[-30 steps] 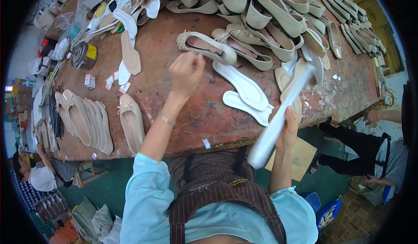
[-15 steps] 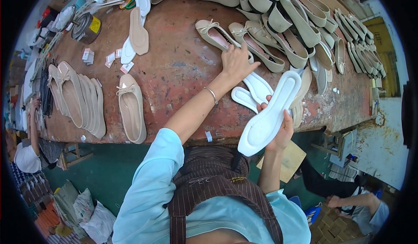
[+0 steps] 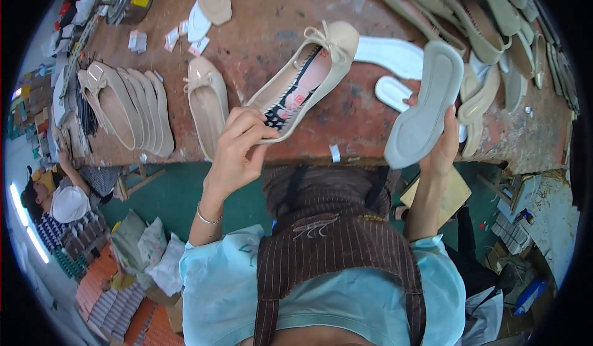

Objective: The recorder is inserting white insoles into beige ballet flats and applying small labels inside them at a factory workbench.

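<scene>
My left hand pinches the heel end of a beige ballet flat, held up over the table with its bow toe pointing away to the upper right. Its patterned inner bottom shows pink and black. In my right hand is a white insole, held upright by its edges with the fingers partly behind it. More white insoles lie on the table behind, one of them between the shoe and the held insole. A single finished-looking beige flat stands left of my left hand.
A row of nested beige flats stands at the left. Unlined shoes pile up at the far right. Beige insoles, small paper labels and a metal tin lie toward the back. Another person is at the left.
My left hand has picked up a flat from the far side of the table and brought it nearer. My right hand still holds the insole, now further right and turned more upright.
</scene>
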